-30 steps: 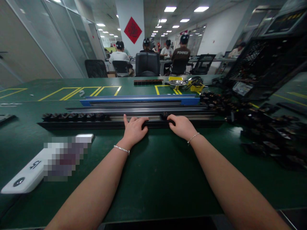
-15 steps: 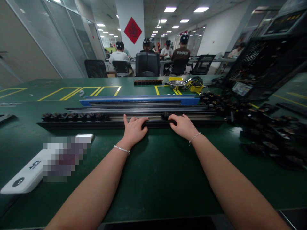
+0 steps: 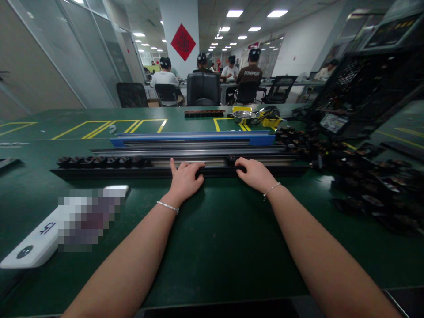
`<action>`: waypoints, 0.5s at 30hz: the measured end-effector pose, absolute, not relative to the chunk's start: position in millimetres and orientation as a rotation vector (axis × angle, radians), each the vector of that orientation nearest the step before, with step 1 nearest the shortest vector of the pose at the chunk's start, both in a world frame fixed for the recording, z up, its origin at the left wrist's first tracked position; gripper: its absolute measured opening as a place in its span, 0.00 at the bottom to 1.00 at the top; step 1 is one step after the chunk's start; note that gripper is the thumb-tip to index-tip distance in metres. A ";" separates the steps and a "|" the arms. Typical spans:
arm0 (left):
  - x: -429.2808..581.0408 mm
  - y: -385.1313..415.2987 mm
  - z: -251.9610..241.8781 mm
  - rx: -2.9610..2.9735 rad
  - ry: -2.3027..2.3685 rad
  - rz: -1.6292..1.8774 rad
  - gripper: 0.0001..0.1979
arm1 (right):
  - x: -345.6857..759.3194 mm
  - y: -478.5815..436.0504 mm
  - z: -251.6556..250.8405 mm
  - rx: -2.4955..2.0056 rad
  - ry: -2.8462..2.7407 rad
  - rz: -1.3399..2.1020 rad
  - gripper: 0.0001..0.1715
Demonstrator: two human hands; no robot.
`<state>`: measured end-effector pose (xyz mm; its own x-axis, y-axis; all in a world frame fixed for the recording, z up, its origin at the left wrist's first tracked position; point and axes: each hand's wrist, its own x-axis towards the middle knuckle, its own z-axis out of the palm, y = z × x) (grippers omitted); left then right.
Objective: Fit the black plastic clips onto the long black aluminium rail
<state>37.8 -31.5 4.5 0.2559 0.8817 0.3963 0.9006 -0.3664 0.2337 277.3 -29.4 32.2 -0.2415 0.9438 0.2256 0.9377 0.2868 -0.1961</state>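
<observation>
A long black rail [image 3: 96, 173] lies across the green table, with a row of small black parts [image 3: 106, 161] in its left end. My left hand [image 3: 186, 179] rests on the middle of the rail, fingers apart, thumb at the near edge. To its right, one small black part [image 3: 231, 160] sits in the rail. My right hand [image 3: 254, 173] is just right of that part, its fingers curled at the rail; what they hold, if anything, is hidden. Behind lie a grey metal rail [image 3: 198, 152] and a blue-ended rail [image 3: 261, 140].
A heap of black parts [image 3: 380, 185] covers the right side, below a tilted black bin [image 3: 357, 88]. A white device [image 3: 43, 238] lies at the left. Farther back are a metal bowl [image 3: 243, 115] and a dark strip [image 3: 204, 114]. People sit beyond the table.
My right hand has shifted slightly to the right, and the small black part beside it has moved a little the same way. My left hand has stayed in place.
</observation>
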 end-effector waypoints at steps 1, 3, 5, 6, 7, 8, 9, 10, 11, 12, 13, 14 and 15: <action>37.9 -31.4 4.4 -2.456 -1.747 -0.731 0.19 | 277.7 -29.1 32.0 -1.716 -2.261 0.032 0.14; 37.9 -31.4 4.2 -2.453 -1.744 -0.731 0.19 | 278.5 -28.5 31.2 -1.709 -2.259 0.040 0.14; 37.7 -31.2 4.0 -2.455 -1.735 -0.735 0.19 | 279.3 -27.7 30.0 -1.698 -2.265 0.045 0.13; 37.6 -31.2 3.9 -2.456 -1.731 -0.738 0.19 | 279.8 -27.2 29.2 -1.692 -2.271 0.046 0.13; 37.4 -31.1 3.9 -2.458 -1.728 -0.739 0.19 | 280.3 -26.8 28.5 -1.686 -2.276 0.045 0.13; 37.2 -31.0 3.8 -2.459 -1.729 -0.738 0.19 | 280.9 -26.4 27.7 -1.681 -2.281 0.046 0.13; 37.1 -30.9 3.8 -2.460 -1.732 -0.737 0.19 | 281.5 -26.0 27.1 -1.679 -2.282 0.047 0.13; 36.9 -30.9 3.7 -2.460 -1.734 -0.736 0.19 | 282.0 -25.8 26.7 -1.677 -2.280 0.049 0.13; 36.9 -30.9 3.8 -2.461 -1.734 -0.735 0.19 | 282.6 -25.6 26.4 -1.674 -2.277 0.050 0.13; 36.9 -31.0 3.9 -2.462 -1.734 -0.735 0.19 | 283.1 -25.4 26.3 -1.669 -2.276 0.051 0.13; 36.9 -31.1 4.0 -2.462 -1.733 -0.736 0.19 | 283.5 -25.4 26.3 -1.665 -2.274 0.051 0.13; 37.0 -31.2 4.1 -2.462 -1.732 -0.738 0.19 | 283.8 -25.4 26.5 -1.662 -2.273 0.051 0.12; 37.1 -31.3 4.3 -2.462 -1.734 -0.737 0.19 | 284.0 -25.4 26.8 -1.659 -2.272 0.052 0.12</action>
